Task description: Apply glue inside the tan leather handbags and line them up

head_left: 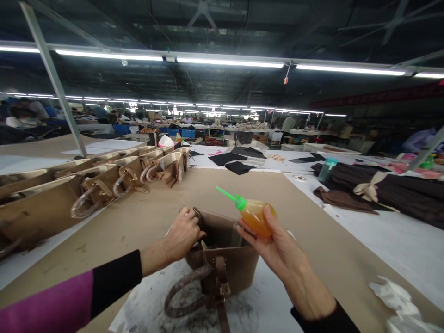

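Observation:
A brown handbag [239,263] stands in front of me on a smudged white sheet [138,305], its top open and its wrapped handle [183,296] hanging down the near side. With fingers curled over the upper left rim, my left hand [182,233] grips the bag. My right hand [277,245] is wrapped round a squeeze bottle [256,216] of amber liquid, above the bag's right side. The bottle's green nozzle [229,194] points up and to the left, apart from the bag. The deeper inside of the bag is dark.
Rows of similar tan handbags [45,199] line the left of the table. Black cut pieces [239,159] lie at the far side. On the right are a teal-lidded tumbler [327,170], a dark fabric bundle [398,185] and crumpled white paper [395,296]. A metal post [55,78] rises at left.

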`<action>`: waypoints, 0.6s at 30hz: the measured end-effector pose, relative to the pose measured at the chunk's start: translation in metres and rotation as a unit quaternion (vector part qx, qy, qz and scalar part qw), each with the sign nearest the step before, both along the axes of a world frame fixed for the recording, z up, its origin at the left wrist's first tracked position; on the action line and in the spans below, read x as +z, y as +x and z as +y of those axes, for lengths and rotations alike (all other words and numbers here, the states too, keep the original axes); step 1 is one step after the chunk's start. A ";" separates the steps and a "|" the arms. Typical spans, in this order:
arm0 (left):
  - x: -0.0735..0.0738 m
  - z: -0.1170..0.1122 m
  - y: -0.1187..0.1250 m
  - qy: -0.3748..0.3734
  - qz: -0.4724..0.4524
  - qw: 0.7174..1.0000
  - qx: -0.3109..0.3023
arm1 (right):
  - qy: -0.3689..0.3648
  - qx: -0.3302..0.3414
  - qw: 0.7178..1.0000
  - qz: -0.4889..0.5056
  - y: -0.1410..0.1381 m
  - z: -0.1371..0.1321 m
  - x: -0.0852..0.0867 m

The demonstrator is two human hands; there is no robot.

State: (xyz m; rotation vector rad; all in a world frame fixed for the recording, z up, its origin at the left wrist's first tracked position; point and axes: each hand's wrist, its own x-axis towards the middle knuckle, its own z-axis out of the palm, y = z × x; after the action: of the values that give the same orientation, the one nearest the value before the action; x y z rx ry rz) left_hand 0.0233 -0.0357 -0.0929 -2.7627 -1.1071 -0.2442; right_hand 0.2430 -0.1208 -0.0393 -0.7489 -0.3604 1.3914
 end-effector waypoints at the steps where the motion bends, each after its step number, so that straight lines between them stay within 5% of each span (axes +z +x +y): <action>1: -0.003 0.000 -0.002 0.022 -0.017 0.999 0.030 | 0.000 -0.002 1.000 0.002 -0.001 0.001 0.000; 11: -0.010 -0.004 0.022 0.048 -0.174 0.938 0.297 | 0.004 -0.005 1.000 0.021 -0.004 0.000 -0.001; 14: -0.017 0.005 0.023 -0.077 -0.268 0.883 0.377 | -0.001 -0.006 1.000 0.017 -0.005 0.001 0.000; 18: -0.031 0.024 0.022 -0.263 -0.326 0.827 0.376 | -0.006 -0.011 1.000 0.005 -0.006 0.004 -0.001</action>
State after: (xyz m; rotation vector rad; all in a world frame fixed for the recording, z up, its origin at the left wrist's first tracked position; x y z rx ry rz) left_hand 0.0451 -0.0119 -0.1235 -2.3601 -2.6738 -0.9246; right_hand 0.2374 -0.1165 -0.0404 -0.7526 -0.3347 1.3767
